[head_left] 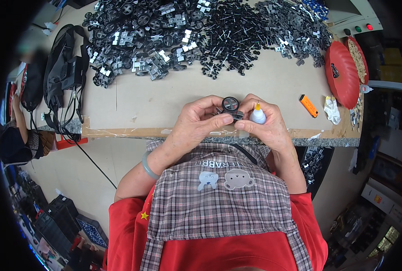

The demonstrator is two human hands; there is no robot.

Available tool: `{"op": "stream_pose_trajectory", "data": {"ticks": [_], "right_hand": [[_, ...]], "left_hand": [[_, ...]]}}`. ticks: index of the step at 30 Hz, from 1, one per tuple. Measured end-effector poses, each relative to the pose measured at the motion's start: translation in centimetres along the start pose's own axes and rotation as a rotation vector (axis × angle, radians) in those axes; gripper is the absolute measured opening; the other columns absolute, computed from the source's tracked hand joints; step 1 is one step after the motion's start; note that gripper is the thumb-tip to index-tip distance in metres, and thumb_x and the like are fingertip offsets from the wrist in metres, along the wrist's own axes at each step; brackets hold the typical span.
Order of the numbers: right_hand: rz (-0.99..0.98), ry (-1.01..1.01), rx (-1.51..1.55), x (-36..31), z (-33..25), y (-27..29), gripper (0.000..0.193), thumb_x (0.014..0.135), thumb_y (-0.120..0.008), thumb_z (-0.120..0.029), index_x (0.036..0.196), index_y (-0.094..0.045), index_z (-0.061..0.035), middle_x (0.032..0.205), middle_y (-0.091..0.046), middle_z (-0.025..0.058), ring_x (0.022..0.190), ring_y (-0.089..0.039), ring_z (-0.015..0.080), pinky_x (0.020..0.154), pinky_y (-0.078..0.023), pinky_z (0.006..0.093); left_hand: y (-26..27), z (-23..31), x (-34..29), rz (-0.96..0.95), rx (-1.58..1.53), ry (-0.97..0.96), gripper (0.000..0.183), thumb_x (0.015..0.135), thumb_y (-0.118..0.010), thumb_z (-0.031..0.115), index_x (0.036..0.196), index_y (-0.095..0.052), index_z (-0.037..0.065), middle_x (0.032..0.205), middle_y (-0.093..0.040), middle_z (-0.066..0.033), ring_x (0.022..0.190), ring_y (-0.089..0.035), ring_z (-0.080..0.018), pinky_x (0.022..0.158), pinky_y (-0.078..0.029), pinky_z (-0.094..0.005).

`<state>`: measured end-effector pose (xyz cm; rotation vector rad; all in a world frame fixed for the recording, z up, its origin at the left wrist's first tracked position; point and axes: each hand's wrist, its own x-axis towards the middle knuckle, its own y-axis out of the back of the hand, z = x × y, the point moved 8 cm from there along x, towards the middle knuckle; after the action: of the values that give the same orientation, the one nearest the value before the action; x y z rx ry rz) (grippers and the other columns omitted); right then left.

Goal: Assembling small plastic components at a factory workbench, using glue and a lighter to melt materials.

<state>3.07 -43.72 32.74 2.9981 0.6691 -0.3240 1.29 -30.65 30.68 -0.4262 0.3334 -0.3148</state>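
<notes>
Above the table's near edge, my left hand (197, 118) is closed, thumb and fingers pinching a small black wheeled part (230, 104). Its round, spoked wheel faces up, and a dark piece below it is partly covered by my fingertips. My right hand (273, 124) is closed around a small squeeze bottle (258, 117) with a pale body and a yellow pointed tip directed upward. The thumb and a finger of that hand also reach the right side of the wheeled part; how firmly they grip it I cannot tell.
Piles of wheeled parts (142, 34), black pin-like pieces (230, 38) and grey pieces (289, 31) cover the table's far side. To the right are an orange object (308, 106), crumpled white paper (331, 109) and a red tray (341, 74). A black bag (65, 67) with cables lies left.
</notes>
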Motion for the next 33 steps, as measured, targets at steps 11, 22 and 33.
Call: {"op": "stream_pose_trajectory", "data": {"ticks": [11,22,33], "right_hand": [[0.211,0.245,-0.199,-1.2,-1.5,-0.6,0.013,0.076,-0.074,-0.006,0.079,-0.061,-0.001,0.077,-0.052,0.0028,0.067,-0.05,0.0084,0.059,-0.041,0.0229],[0.088,0.065,0.141,-0.7,1.4,-0.2,0.011,0.078,-0.073,-0.007,0.085,-0.065,-0.0028,0.08,-0.051,-0.0012,0.071,-0.048,0.007,0.064,-0.04,0.0225],[0.343,0.212,-0.089,-1.7,1.1,-0.4,0.014,0.077,-0.071,-0.008,0.081,-0.06,-0.0006,0.078,-0.054,0.0069,0.071,-0.053,0.0165,0.063,-0.042,0.0288]], "left_hand": [[0.2,-0.2,-0.7,0.06,0.2,-0.088,0.025,0.09,-0.059,0.008,0.113,-0.058,-0.004,0.103,-0.065,-0.009,0.093,-0.061,-0.0137,0.083,-0.05,-0.0266],[0.3,-0.2,-0.4,0.119,0.19,-0.063,0.021,0.09,-0.062,0.011,0.105,-0.061,-0.003,0.087,-0.064,-0.0012,0.079,-0.056,-0.0043,0.069,-0.048,-0.019],[0.5,-0.4,-0.4,0.185,0.313,-0.101,0.011,0.091,-0.056,0.008,0.093,-0.059,-0.002,0.084,-0.06,-0.0004,0.077,-0.052,-0.0048,0.069,-0.044,-0.0207]]}}
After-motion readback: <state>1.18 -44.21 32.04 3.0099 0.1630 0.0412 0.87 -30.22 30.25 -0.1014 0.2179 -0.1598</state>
